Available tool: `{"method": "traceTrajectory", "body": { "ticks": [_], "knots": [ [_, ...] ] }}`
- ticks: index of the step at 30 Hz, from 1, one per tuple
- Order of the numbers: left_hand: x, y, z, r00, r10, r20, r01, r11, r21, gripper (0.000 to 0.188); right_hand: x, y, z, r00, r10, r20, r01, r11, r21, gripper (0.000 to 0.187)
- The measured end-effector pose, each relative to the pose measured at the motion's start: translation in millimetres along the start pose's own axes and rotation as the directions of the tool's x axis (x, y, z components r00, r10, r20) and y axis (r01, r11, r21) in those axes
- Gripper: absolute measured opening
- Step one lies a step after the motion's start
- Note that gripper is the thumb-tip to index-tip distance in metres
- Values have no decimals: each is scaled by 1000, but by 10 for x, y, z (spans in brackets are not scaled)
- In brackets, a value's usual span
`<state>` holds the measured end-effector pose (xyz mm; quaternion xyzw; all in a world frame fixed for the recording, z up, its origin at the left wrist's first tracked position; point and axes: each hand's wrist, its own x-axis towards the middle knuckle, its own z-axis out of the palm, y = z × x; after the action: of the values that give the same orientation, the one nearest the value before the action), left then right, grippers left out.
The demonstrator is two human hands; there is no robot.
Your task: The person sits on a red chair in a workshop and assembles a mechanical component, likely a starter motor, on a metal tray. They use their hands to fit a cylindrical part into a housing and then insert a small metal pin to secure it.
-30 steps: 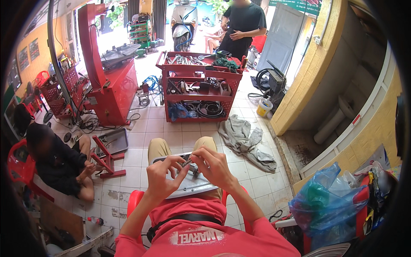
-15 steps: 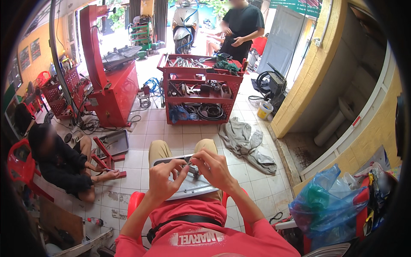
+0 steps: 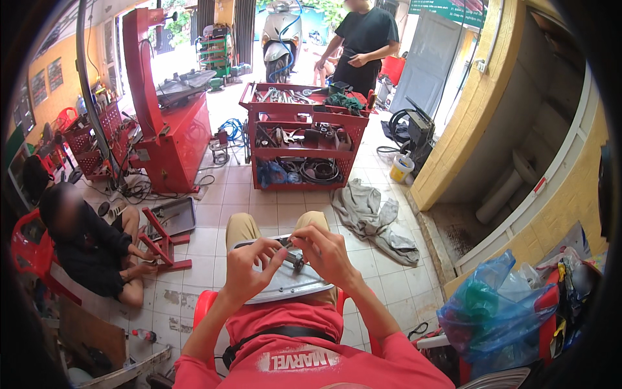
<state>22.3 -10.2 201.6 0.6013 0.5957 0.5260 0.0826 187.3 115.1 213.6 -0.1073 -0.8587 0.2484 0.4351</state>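
1. A small metal piece [image 3: 285, 242] sits between the fingertips of the left hand [image 3: 251, 267] and the right hand [image 3: 326, 253], over the lap.
2. The right thumb and forefinger appear to pinch it from the right. The left thumb and forefinger curl in close together from the left; I cannot tell whether they grip it or only steady it.
3. Its long axis seems to run roughly sideways, from one hand to the other, though the fingers cover much of it.
4. Just below the fingertips, toward the body, is a thicker metal part [image 3: 296, 260]. It looks slanted, its near end to the right, closer to the right hand's fingers.
5. Beneath both is a metal tray [image 3: 285, 286] across the thighs. Whether the thicker part rests on it or hangs from the fingers is unclear.
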Motion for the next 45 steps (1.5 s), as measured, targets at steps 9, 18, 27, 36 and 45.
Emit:
{"method": "traceTrajectory", "body": {
  "ticks": [9, 18, 27, 36, 45],
  "knots": [
    [51, -209, 48, 999, 18, -32, -17, 1000, 7, 21, 63, 1, 42, 998, -12, 55, 11, 1000, 8, 12],
    [142, -710, -9, 976, 1, 216, -67, 952, 299, 34, -35, 486, 184, 952, 181, 248, -161, 982, -98, 11],
    [-817, -1875, 370, 981, -165, 98, 116, 919, 378, 36, -1147, 1183, 787, 850, 339, 404, -348, 936, -53, 21],
    [-861, -2052, 323, 961, -150, 233, 48, 918, 394, 26, -1423, 1241, 1051, 800, 365, 475, -340, 930, -141, 14],
    [-842, -2036, 429, 963, -81, 257, -69, 848, 526, 30, -1396, 1283, 1029, 795, 306, 524, -316, 946, -73, 17]
  ]
}}
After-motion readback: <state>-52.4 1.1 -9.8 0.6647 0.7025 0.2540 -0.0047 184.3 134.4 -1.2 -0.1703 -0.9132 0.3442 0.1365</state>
